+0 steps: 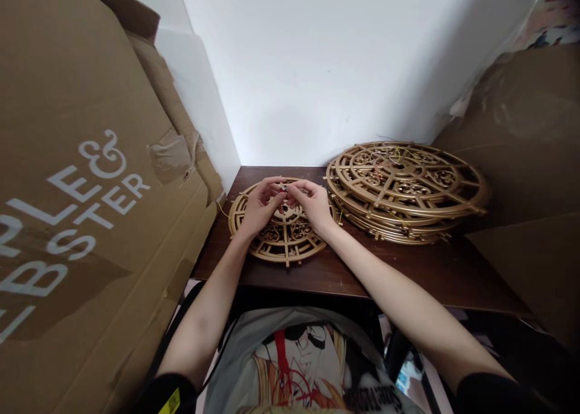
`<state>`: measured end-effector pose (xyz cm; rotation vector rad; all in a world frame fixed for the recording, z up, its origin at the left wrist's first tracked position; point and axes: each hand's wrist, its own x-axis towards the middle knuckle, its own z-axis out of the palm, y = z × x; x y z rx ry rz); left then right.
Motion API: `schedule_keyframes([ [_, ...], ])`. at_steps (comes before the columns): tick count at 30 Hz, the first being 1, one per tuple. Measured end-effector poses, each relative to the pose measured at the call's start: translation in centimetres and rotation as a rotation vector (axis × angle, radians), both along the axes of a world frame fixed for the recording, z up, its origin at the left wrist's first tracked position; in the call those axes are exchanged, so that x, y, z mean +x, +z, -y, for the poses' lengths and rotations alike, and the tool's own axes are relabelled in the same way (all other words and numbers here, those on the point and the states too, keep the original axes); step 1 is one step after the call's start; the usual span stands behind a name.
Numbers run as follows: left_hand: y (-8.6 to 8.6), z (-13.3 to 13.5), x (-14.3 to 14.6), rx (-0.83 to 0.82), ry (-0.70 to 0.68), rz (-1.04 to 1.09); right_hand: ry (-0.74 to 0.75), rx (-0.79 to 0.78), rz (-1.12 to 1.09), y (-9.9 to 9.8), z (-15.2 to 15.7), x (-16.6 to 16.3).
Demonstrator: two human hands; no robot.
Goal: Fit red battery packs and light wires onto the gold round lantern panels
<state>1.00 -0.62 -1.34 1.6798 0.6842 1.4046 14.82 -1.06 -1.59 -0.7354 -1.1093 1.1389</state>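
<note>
A round gold openwork frame (286, 251) with spokes and scroll patterns lies flat on the dark wooden table. Over its far half, my left hand (263, 205) and my right hand (313, 203) come together, fingertips almost meeting. Both are closed in a pinch around a small reddish piece (283, 190), too small and too covered by fingers to name. Which hand grips which part of it I cannot tell. Much of the frame's upper part is hidden beneath the hands. A short yellow wire (222, 209) sticks out at the frame's left edge.
To the right stands a stack of similar gold round frames (408, 187), with loose thin wires on top. A big cardboard box (90, 160) walls off the left, and brown cardboard (525, 160) closes the right. Behind the table (312, 278) rises a white wall (312, 69).
</note>
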Motion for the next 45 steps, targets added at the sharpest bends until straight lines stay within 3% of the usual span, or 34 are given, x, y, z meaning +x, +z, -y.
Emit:
schedule_keyframes([
  [30, 0.4, 0.5, 0.0, -0.063, 0.106, 0.030, -0.053, 0.043, 0.122, -0.2, 0.0, 0.3],
  [34, 0.2, -0.7, -0.6, -0.111, 0.227, 0.192, -0.146, 0.038, 0.101, -0.4, -0.3, 0.4],
  [38, 0.9, -2.9, -0.3, -0.240, 0.304, 0.179, -0.142, 0.040, 0.150, -0.5, -0.4, 0.7],
  [45, 2.6, -7.4, 1.9, -0.391, 0.216, 0.045, -0.159, 0.190, 0.450, -1.1, 0.2, 0.6],
])
